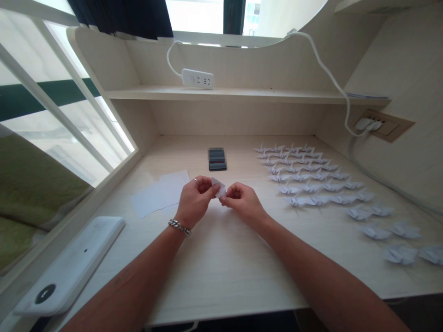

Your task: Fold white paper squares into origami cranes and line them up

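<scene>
Between my two hands is a small folded piece of white paper (218, 188), held above the middle of the desk. My left hand (197, 196), with a ring and a chain bracelet (180, 227), pinches its left side between thumb and fingers. My right hand (244, 199) pinches the lower right edge of the same paper. The fingers hide part of it, so its exact fold shape is unclear. Flat sheets of white paper (161, 193) lie left of my left hand. Rows of folded paper cranes (308, 175) stand to the right of my right hand.
A phone (217, 159) with a blurred screen lies just beyond my hands. More folded paper pieces (400, 254) sit near the right edge. A white lamp-like device (74, 263) lies at the left. A power strip (197, 79) rests on the shelf (242, 94); a cable (325, 69) hangs at right.
</scene>
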`<state>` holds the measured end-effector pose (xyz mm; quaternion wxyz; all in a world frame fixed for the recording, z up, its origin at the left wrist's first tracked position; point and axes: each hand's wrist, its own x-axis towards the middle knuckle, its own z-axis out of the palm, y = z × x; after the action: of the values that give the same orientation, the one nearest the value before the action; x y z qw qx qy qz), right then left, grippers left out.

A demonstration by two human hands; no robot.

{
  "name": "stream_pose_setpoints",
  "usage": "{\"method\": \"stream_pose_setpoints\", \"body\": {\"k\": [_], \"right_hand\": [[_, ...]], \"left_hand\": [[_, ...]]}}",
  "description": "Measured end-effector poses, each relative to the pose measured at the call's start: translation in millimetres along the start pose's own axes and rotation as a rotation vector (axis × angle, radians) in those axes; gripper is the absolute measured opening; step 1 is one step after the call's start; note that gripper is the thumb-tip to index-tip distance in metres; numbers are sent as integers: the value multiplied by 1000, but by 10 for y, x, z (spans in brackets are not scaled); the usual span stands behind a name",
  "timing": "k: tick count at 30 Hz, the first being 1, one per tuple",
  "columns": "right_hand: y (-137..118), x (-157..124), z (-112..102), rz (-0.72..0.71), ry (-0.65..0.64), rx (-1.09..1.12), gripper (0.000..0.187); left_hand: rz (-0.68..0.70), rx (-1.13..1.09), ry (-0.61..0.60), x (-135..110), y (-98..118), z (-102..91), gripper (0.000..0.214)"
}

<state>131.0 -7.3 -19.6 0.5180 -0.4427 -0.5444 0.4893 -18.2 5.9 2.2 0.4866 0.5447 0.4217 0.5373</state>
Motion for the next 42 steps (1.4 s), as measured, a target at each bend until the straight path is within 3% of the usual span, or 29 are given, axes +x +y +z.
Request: {"method": "stream_pose_setpoints", "body": {"k": [4,8,15,29,42], "right_hand": [[7,26,-10,41,19,54,27],[-18,21,9,94,18,32,26],[-15,6,1,83,7,-66,35],[-55,14,-18,92,30,55,35],[-77,32,-49,153,65,62,34]], "left_hand": [[-63,-36,25,0,10,18,25],[-41,27,60,-7,25,31,25],[-41,-9,18,-27,30,49,27],[-210,-155,-18,-20,26,40,34],[-185,27,-75,-15,6,39,37]]}}
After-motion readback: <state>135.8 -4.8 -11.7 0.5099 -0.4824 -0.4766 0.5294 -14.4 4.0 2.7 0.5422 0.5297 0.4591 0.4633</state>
